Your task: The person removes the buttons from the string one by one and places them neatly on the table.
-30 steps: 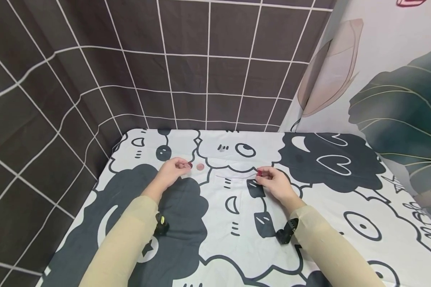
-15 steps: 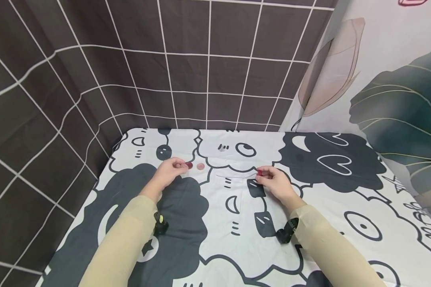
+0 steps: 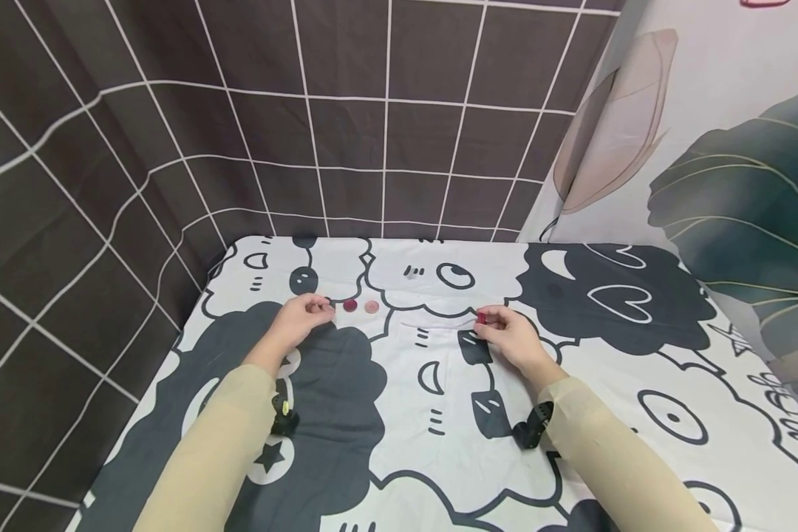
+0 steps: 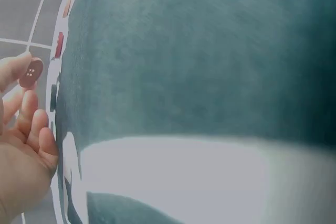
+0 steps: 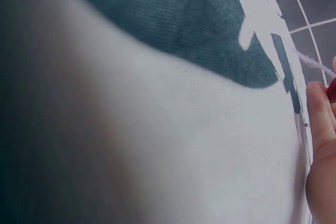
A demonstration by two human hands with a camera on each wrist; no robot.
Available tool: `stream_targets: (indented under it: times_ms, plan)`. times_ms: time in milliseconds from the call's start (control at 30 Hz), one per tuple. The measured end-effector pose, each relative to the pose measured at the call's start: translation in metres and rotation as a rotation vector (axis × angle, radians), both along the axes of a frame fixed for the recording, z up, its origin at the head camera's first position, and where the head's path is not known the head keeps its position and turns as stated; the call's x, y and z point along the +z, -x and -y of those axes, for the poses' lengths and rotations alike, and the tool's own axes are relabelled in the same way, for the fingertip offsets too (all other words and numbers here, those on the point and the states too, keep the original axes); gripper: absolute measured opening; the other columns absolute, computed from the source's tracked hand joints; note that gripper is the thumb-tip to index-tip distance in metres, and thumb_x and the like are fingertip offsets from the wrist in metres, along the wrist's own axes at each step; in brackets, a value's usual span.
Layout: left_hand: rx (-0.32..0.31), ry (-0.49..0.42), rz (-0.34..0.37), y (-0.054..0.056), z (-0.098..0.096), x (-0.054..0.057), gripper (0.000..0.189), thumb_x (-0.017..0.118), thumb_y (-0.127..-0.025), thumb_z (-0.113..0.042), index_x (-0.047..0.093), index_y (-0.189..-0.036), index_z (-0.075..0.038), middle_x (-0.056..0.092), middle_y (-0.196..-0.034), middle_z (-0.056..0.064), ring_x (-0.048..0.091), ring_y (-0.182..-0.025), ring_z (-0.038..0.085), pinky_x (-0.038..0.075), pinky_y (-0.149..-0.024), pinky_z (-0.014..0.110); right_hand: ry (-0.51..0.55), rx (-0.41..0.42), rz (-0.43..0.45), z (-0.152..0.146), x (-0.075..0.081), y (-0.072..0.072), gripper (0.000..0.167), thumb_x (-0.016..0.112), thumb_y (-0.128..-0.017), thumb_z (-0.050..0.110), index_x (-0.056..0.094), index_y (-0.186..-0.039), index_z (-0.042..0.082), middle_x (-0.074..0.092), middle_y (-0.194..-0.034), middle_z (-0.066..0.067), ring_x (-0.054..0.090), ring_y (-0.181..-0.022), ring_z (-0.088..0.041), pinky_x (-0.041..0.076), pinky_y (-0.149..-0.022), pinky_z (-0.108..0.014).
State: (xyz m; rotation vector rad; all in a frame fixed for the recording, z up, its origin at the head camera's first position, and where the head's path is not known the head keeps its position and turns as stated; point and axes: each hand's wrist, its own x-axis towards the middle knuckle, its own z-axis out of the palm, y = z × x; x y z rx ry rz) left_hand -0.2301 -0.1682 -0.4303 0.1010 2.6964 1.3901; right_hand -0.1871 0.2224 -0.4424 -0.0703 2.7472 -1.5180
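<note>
Thumb and finger of my left hand (image 3: pixel 298 319) pinch a brown four-holed button (image 4: pixel 31 73), plain in the left wrist view; the other fingers are loosely bent. Just right of that hand, on the patterned cloth, lie a dark red button (image 3: pixel 350 305) and a pale pink disc (image 3: pixel 371 307). Over the cloth's middle, my right hand (image 3: pixel 513 340) pinches a small red piece (image 3: pixel 482 318) between thumb and fingertips. From it a thin whitish string (image 3: pixel 435 326) runs leftward; the right wrist view shows this string (image 5: pixel 312 62) too, with the red piece (image 5: pixel 332 92) cut off by the frame edge.
The black-and-white cartoon cloth (image 3: pixel 432 458) covers the table. A dark curtain with white grid lines (image 3: pixel 346 133) hangs behind and to the left. A leaf-print curtain (image 3: pixel 725 185) hangs on the right.
My left hand has drawn back leftward from the dark red button, which was partly behind its fingertips and now shows whole. The right hand has stayed in place with the red piece.
</note>
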Motion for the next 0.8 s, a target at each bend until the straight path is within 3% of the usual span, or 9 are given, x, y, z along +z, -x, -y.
stream_targets:
  times_ms: [200,467,667,800]
  plan:
    - [-0.005,0.02,0.021,-0.003,0.005,0.001,0.036,0.066,-0.086,-0.026,0.061,-0.115,-0.005,0.055,-0.095,0.01,0.051,-0.089,0.025,0.041,-0.077,0.035,0.001,0.002,0.006,0.0,0.001,-0.001,0.039,0.068,-0.086,0.023,0.059,-0.119,0.005,0.065,-0.101,-0.01,0.063,-0.082,-0.016,0.045,-0.071,-0.026]
    - [-0.04,0.175,0.045,-0.006,0.01,0.004,0.034,0.063,-0.087,-0.028,0.061,-0.116,-0.01,0.055,-0.094,0.011,0.051,-0.077,0.024,0.043,-0.06,0.034,0.002,-0.002,0.004,0.0,0.003,-0.002,0.039,0.068,-0.085,0.023,0.06,-0.118,0.005,0.065,-0.1,-0.01,0.062,-0.081,-0.016,0.045,-0.072,-0.026]
    - [-0.06,0.281,0.0,-0.005,0.013,0.001,0.03,0.061,-0.088,-0.032,0.063,-0.11,-0.013,0.056,-0.088,0.006,0.051,-0.077,0.024,0.035,-0.078,0.045,0.014,0.004,0.004,-0.001,0.002,-0.003,0.039,0.068,-0.085,0.023,0.059,-0.118,0.005,0.065,-0.101,-0.01,0.063,-0.081,-0.016,0.045,-0.072,-0.025]
    - [-0.064,0.329,-0.028,-0.003,0.014,0.0,0.026,0.063,-0.087,-0.034,0.065,-0.105,-0.015,0.056,-0.084,0.004,0.051,-0.077,0.023,0.029,-0.078,0.047,0.008,0.003,0.0,-0.001,0.002,-0.002,0.039,0.068,-0.085,0.023,0.059,-0.118,0.005,0.065,-0.101,-0.009,0.063,-0.081,-0.016,0.045,-0.073,-0.026]
